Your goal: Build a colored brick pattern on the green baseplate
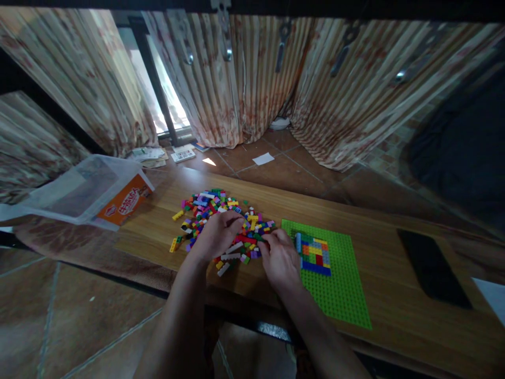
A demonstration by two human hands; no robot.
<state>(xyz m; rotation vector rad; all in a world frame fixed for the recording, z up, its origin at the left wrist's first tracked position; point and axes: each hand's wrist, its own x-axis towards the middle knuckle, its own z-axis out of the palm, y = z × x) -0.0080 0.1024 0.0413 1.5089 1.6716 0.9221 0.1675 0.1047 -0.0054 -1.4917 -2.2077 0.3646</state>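
A heap of loose toy building bricks [213, 202] in many colours lies on the wooden table. Over its middle is my left hand [221, 232], fingers curled and thumb close to the fingertips; anything between them is too small to make out. My right hand [282, 259] is at the heap's right edge, thumb and forefinger drawn together near a dark green brick; whether they grip it is unclear. Beside that hand lies a green baseplate [341, 295]. On it sits a block of joined bricks [315, 253], multicoloured inside, with blue bricks along its near and left sides.
An open clear plastic box [84, 195] with an orange label stands at the table's left end. A flat black object [436, 268] lies on the wooden table [379, 263] at right. Papers [150, 156] are on the tiled floor beyond, below long curtains [252, 79].
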